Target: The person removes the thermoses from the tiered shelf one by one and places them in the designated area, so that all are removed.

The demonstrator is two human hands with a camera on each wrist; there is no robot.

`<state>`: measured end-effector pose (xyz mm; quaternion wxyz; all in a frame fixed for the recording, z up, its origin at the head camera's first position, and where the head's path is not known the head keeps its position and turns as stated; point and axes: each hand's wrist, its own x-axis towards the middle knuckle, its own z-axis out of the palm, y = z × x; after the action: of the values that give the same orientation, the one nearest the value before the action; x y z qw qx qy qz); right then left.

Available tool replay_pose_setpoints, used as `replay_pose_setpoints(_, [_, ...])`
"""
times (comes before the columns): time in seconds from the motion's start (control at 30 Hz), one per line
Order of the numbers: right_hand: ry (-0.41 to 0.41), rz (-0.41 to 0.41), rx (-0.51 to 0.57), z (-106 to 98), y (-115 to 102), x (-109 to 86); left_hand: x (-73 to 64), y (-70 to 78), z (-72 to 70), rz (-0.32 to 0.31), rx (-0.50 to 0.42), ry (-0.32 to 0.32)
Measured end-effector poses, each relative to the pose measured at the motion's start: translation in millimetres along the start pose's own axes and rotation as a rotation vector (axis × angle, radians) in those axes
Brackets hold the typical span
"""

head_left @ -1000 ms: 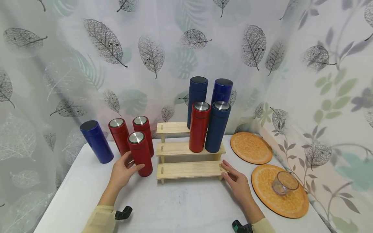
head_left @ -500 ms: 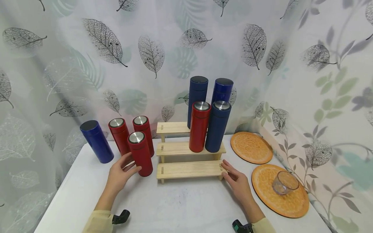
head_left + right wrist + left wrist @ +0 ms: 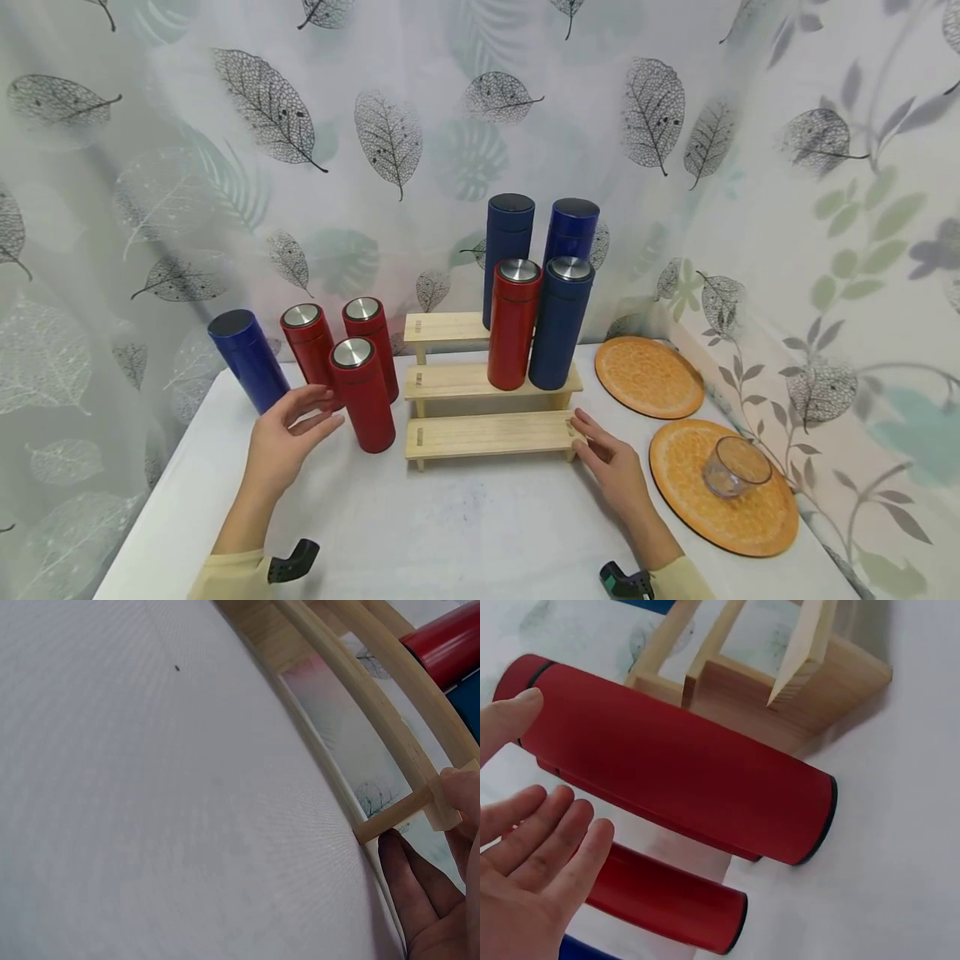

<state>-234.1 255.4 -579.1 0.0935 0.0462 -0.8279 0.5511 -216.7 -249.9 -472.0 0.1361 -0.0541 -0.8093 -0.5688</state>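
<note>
My left hand [image 3: 283,437], fingers spread and only loosely bent, is just left of a red thermos flask [image 3: 363,396] standing on the table. In the left wrist view a strip of background shows between the fingertips [image 3: 600,832] and the flask's lower body. Two more red flasks, one of them a red flask [image 3: 307,342] at the left, stand behind it. Beside them a blue flask [image 3: 247,358] is partly hidden by my hand. My right hand [image 3: 611,471] holds the right end of the lowest step of a wooden three-step rack [image 3: 487,435], fingers around its end.
The middle step bears a red flask [image 3: 514,325] and a navy flask [image 3: 559,325]. Behind them, on the top step, are a navy flask [image 3: 508,225] and a blue flask [image 3: 573,225]. Right of the rack lie two round orange mats, the nearer mat [image 3: 682,483] bearing a clear glass [image 3: 735,467].
My left hand has come off the front red flask and drawn back to the left. The flask stays where it was. My right hand keeps its place at the rack.
</note>
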Motion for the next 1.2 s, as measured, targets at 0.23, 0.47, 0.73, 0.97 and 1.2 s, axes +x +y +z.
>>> replay_pose_setpoints(0.23, [0.002,0.0,0.008,1.0,2.2,1.7,-14.8,6.5,11.6,0.035,0.044,0.028])
replay_pose_setpoints(0.47, [0.002,-0.014,0.002,0.3,1.8,2.6,-19.0,17.5,37.5,0.131,-0.024,-0.022])
replay_pose_setpoints(0.73, [-0.007,-0.003,0.001,1.6,1.7,2.6,-17.0,38.0,70.5,0.175,-0.087,-0.139])
replay_pose_setpoints(0.97, [0.003,-0.008,-0.011,1.1,2.9,1.4,-2.6,50.5,88.5,0.227,-0.127,-0.166])
replay_pose_setpoints(1.2, [-0.003,-0.017,0.01,-0.1,2.7,0.3,17.3,60.3,105.1,0.248,-0.125,-0.175])
